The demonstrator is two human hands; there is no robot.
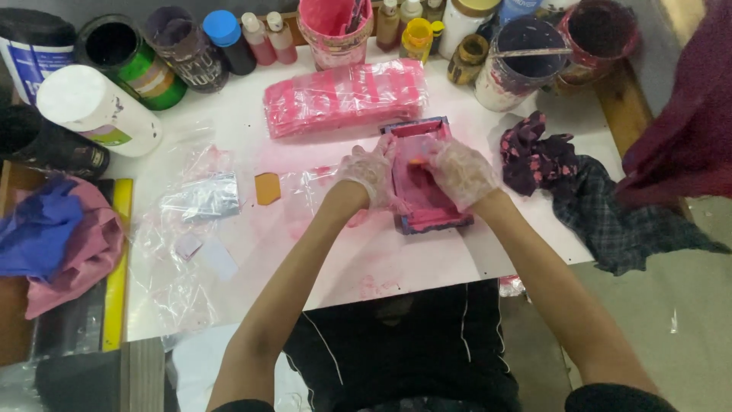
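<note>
- My left hand [369, 172] and right hand [460, 172], both in thin clear gloves, clasp the tray [425, 177] at table [366, 259] centre; it is coated pink inside.
- 12 o'clock of the tray: pink bucket [334, 30], pink-stained.
- 11 o'clock: stack of pink bags [345, 96].
- 2 o'clock: jar [520, 62], dark inside.
- 3 o'clock: rag [534, 157].
</note>
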